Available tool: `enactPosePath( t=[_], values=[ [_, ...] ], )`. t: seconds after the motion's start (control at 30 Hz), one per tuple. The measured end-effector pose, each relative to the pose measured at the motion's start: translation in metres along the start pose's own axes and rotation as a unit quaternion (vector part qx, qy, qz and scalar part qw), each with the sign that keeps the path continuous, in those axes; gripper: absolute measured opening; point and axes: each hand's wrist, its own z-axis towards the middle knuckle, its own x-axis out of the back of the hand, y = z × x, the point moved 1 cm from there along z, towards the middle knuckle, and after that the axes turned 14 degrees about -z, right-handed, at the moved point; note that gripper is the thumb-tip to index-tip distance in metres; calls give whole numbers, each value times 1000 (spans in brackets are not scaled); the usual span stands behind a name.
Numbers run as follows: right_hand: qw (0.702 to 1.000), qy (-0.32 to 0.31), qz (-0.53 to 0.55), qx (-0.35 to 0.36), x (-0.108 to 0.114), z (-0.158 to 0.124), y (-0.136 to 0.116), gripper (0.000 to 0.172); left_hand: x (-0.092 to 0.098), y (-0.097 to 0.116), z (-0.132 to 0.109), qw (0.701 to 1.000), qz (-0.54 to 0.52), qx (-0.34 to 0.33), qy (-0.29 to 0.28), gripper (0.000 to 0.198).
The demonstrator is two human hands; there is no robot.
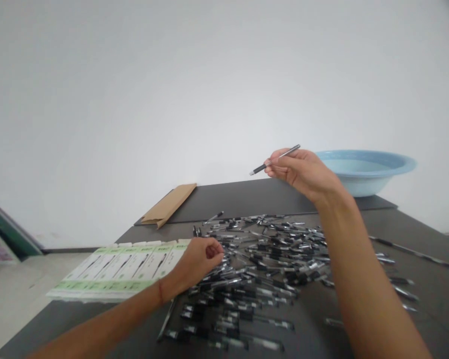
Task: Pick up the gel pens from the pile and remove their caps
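Raised above the table, my right hand (303, 172) pinches a pen (275, 160) between thumb and fingers. The pen has a clear barrel and a dark grip, and its pale tip points down to the left. My left hand (202, 259) is low at the left edge of a pile of similar pens (262, 259), its fingers curled closed. Dark pen ends (197, 232) show just behind its knuckles; whether they are in its grasp or lie in the pile I cannot tell. The pile spreads across the table between my arms, several pens lying apart at its edges.
White-and-green pen boxes (123, 269) lie in a row on the left of the dark table (426, 239). A brown paper envelope (172, 202) lies behind them. At the back right stands a blue basin (370, 184), close to the white wall. Boards (7, 234) lean at far left.
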Motion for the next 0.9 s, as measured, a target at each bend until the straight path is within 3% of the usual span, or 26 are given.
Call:
enactPosePath(
  t=[0.13, 0.3, 0.4, 0.6, 0.73, 0.9],
  values=[
    [999, 29, -33, 14, 5, 3, 2, 11, -29, -15, 31, 997, 27, -42, -52, 9],
    [999, 27, -37, 20, 10, 8, 5, 8, -29, -11, 79, 982, 72, -131, -114, 20],
    [998, 28, -50, 17, 11, 10, 6, 8, -39, -11, 103, 970, 106, -168, -142, 20],
    [999, 24, -39, 28, 11, 9, 4, 10, -71, -20, 125, 955, 172, -178, -165, 9],
    [999, 26, -20, 21, 12, 9, 4, 8, -62, -19, 127, 949, 193, -187, -165, 4],
    [999, 28, 10, 21, 14, 11, 7, 8, -26, -11, 113, 947, 219, -186, -143, 5]
  ],
)
